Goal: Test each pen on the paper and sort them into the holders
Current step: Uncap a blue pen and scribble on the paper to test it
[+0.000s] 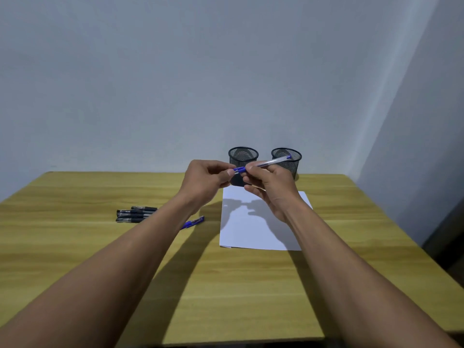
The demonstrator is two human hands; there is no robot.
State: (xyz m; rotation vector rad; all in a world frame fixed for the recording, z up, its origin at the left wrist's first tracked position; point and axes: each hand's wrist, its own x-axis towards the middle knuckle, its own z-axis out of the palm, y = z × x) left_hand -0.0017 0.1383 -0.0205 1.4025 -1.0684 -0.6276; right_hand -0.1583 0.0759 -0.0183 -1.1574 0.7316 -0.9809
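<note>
Pinching the blue end piece between thumb and forefinger, the left hand (208, 179) met the right hand (271, 187) in the air above the far end of the white sheet of paper (258, 229). Between them they held a clear-barrelled pen with blue ends (272, 162). The right hand's thumb and forefinger were closed on the barrel just beside the left's pinch, with its other fingers loosely curled beneath. The pen's long axis ran from the left fingertips up and away to the right, and its free end showed in front of the right black wire-mesh holder (294, 165). The left black wire-mesh holder (243, 156) stood just behind the two hands. Both holders stood by the table's far edge, right of the middle. The likely step was pulling the blue end off along that axis, the hands parting sideways, though whether it was a cap could not be told. The paper lay directly below the hands, so the right hand would need only to drop and tip the point down. On the yellow-green wood-grain table (226, 285), open room lay toward the near edge. The black capped pens (135, 214) lay in a row on the left half, well apart from the hands. A blue pen (194, 221) lay between those and the paper's left edge, partly hidden by the left forearm.
</note>
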